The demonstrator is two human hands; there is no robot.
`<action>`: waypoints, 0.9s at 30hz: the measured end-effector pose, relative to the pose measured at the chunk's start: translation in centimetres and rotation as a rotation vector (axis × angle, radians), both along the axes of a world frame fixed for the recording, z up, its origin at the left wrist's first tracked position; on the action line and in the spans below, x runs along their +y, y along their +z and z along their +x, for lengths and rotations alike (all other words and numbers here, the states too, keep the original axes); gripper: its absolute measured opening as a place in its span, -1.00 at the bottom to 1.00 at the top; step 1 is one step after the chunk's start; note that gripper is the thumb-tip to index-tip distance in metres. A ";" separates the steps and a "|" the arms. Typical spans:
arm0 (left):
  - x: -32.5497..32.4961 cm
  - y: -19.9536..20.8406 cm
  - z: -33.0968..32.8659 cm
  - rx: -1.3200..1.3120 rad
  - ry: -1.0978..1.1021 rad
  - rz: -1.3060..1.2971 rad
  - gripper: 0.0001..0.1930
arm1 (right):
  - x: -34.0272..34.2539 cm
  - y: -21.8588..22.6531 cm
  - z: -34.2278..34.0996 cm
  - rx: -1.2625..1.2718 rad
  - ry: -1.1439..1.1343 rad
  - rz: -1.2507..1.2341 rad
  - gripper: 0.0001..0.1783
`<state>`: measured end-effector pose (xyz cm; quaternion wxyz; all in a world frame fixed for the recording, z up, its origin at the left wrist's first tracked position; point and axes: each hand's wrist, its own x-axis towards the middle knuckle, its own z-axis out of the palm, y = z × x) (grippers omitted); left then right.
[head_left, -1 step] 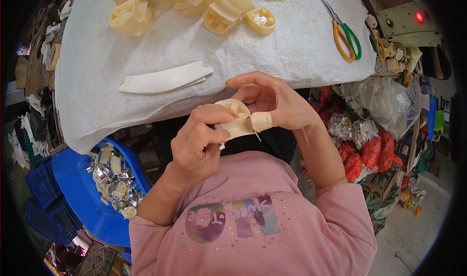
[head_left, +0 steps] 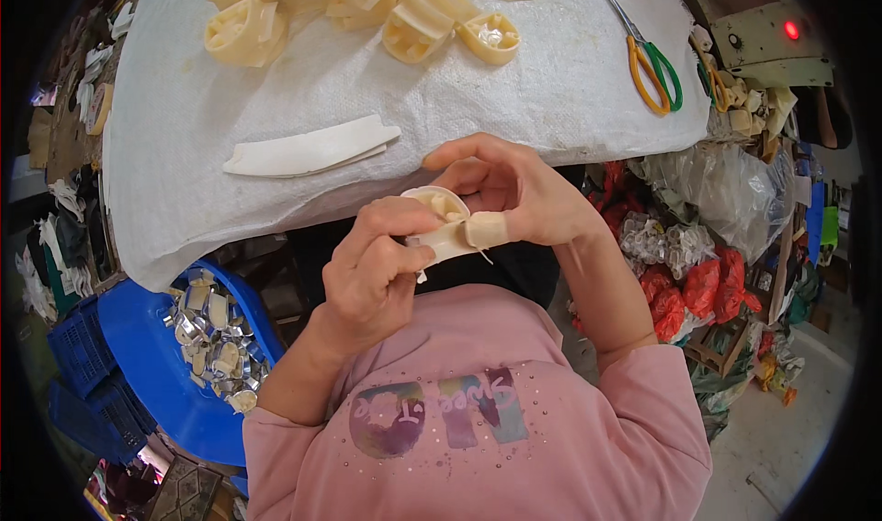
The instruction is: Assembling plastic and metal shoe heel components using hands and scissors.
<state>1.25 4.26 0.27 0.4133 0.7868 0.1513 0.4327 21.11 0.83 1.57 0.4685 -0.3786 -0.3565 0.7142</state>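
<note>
Over my lap, just off the table's front edge, I hold a hollow cream plastic piece (head_left: 446, 204) with inner ribs, which looks like a shoe heel. A white strip (head_left: 445, 243) bends round its near side. My left hand (head_left: 375, 250) is closed on the left end of both, thumb and fingers pinching. My right hand (head_left: 537, 195) curls round the far right side, its cream-wrapped thumb pressing the strip. Some of the right fingers are hidden behind the piece. On the white-covered table (head_left: 303, 98), flat white strips (head_left: 312, 148) lie stacked to the left.
Several cream pieces (head_left: 418, 25) are heaped at the table's far side. Scissors (head_left: 654, 66) with orange and green handles lie at the far right. A blue tub (head_left: 152, 365) with silvery and cream pieces stands at lower left. Red bags (head_left: 684, 291) lie at right.
My right thumb has shifted very slightly left along the white strip. Otherwise the hands and the held piece stay in place.
</note>
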 end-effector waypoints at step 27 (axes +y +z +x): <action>-0.7 0.7 1.6 -0.185 0.160 -0.766 -0.84 | -0.2 -1.4 -3.3 -0.704 -0.498 0.537 -0.82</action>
